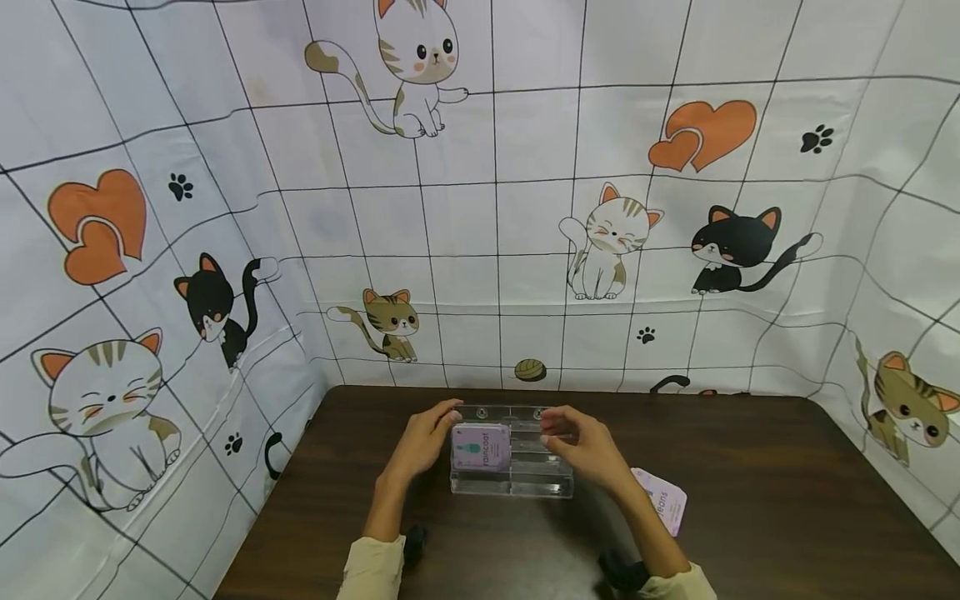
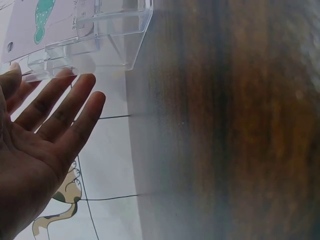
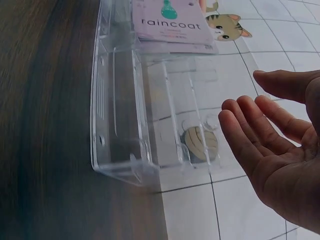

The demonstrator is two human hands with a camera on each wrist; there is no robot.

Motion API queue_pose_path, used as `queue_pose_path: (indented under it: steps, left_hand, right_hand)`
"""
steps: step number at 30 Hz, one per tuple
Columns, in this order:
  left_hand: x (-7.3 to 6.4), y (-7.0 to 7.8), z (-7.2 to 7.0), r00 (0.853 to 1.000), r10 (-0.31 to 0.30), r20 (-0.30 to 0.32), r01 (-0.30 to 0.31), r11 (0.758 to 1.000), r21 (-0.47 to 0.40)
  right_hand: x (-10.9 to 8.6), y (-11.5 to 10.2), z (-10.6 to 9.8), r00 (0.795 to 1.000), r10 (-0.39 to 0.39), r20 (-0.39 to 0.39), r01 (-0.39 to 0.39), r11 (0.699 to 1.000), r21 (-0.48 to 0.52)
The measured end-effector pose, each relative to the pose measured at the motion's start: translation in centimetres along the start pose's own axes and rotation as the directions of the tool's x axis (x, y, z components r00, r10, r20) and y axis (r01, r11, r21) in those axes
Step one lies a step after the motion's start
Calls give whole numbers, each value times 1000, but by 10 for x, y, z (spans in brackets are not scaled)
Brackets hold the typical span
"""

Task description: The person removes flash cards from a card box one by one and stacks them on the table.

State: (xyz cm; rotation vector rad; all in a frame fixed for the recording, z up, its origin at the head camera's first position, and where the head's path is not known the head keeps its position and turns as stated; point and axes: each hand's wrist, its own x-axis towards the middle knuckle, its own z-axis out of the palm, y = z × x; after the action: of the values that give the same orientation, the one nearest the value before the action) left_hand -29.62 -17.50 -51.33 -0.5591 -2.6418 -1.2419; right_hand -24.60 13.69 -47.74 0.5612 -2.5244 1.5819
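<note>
Left hand (image 1: 423,437) opened out, touching an upper corner of a clear plastic tiered rack (image 1: 542,485), without evident grasp; right hand (image 1: 588,446) loosely open, empty, just beside the opposite edge; apparently at the stage of loading the rack, with one lilac round-cornered card (image 1: 482,447) placed between the hands; next, probably, a right-hand pickup of the similar lilac card (image 1: 667,502) lying outward from that hand on the dark brown wooden table (image 1: 765,492); legible on the racked card, "raincoat"; on the loose one, partly hidden, apparently "jeans"; smaller print unreadable
</note>
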Motion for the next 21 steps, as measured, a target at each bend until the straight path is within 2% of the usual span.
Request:
queue_pose_path:
  steps: [3,13,21]
  left_hand:
    - [-1,0,1,1000,-1,3,1,1000,-6]
    - [-5,-5,3,1000,-29,-5,29,1000,-1]
    - [-1,-5,2,1000,7,-7,-7,1000,4]
  right_hand:
    - [1,0,5,1000,-13,8,13,1000,-1]
    - [5,-2,23,1000,13,7,-13,999,35]
    - [15,-9,38,998,51,-19,-51,999,14]
